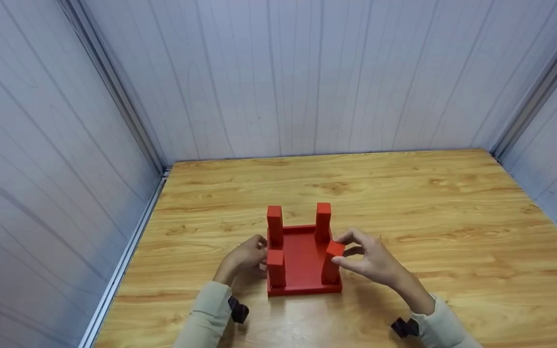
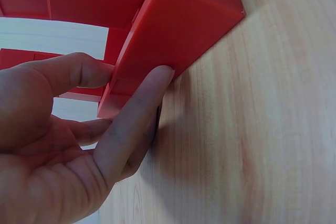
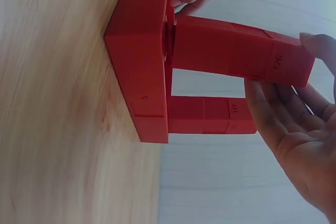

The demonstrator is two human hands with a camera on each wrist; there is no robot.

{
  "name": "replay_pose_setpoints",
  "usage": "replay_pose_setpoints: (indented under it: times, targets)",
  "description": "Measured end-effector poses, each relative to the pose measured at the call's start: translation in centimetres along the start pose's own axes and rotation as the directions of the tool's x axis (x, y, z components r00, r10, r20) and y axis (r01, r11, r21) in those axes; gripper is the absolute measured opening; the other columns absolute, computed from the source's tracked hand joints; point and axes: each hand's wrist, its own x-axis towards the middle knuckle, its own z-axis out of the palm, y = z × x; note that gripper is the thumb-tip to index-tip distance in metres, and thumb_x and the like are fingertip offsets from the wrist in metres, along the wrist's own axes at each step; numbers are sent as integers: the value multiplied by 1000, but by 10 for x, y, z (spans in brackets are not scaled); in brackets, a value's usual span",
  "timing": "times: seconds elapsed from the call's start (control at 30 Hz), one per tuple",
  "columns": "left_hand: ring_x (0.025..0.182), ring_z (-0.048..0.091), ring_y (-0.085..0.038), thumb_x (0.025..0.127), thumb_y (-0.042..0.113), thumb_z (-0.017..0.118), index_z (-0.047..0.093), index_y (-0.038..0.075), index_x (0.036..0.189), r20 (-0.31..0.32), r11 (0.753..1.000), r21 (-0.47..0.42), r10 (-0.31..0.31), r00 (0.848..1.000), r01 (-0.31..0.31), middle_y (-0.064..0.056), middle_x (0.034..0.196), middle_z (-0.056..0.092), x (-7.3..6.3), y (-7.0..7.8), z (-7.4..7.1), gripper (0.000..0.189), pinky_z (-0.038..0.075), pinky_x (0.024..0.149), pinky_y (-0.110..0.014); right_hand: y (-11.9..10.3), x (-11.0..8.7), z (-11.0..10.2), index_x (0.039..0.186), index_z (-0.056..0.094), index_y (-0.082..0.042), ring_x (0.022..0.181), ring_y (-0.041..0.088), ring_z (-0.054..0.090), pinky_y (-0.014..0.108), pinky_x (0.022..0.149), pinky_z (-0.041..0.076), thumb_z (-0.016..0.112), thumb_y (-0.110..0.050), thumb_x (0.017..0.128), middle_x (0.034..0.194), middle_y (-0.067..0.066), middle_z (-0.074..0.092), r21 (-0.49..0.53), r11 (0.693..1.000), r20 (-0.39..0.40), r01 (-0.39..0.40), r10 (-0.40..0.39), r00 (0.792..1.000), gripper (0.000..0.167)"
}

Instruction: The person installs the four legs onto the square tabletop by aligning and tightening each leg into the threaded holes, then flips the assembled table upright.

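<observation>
A shallow red tray-like base (image 1: 302, 263) lies on the table with four-sided red posts rising from its corners. At its left side, my left hand (image 1: 245, 256) grips the wall between thumb and fingers, seen close in the left wrist view on the base wall (image 2: 184, 19). My right hand (image 1: 374, 259) pinches the top of the front right post (image 1: 331, 266). In the right wrist view this post (image 3: 226, 48), marked 126, leans slightly, and a narrow gap with a short peg shows at its foot. The front left post (image 1: 276, 271) stands upright by my left hand.
The back left post (image 1: 275, 226) and back right post (image 1: 323, 223) stand at the far corners. Wood-grain table (image 1: 404, 193) surrounds the base. A pale panel wall (image 1: 298, 82) rises behind, with another wall (image 1: 51, 169) on the left.
</observation>
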Motion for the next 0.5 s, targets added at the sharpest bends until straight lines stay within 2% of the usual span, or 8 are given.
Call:
replay_pose_setpoints:
  times: [0.1,0.2,0.33,0.5]
  targets:
    - [71,52,-19,89,0,48,39,-6,125,-5,1000,4,2,1000,-2,-11,92,48,0,0,0,37,58,67,-38,-5,0,3,103,57,4,88,19,63,35,69,60,74,-3,80,99,14,63,-36,998,-29,44,-46,999,30]
    - [73,53,-20,89,0,48,39,-6,126,-9,1000,9,4,1000,-3,-11,94,48,-1,0,0,38,58,67,-38,-8,-1,7,102,57,5,84,20,64,33,67,60,75,-2,78,97,14,63,-62,997,-56,49,-52,997,31]
    - [74,54,-20,89,2,49,40,-6,126,-12,1000,14,5,1000,-5,-12,96,49,-1,-1,0,38,59,68,-40,-4,-2,11,102,57,4,81,20,65,31,66,60,77,-3,77,95,12,63,-83,996,-80,-5,-1,997,33]
    - [72,52,-19,89,1,48,40,-5,124,-10,1000,0,3,1000,-3,-11,92,48,0,-1,1,37,59,68,-39,12,-5,14,105,56,-2,82,17,65,29,68,59,77,-10,79,97,7,61,-86,995,-81,-59,52,995,35]
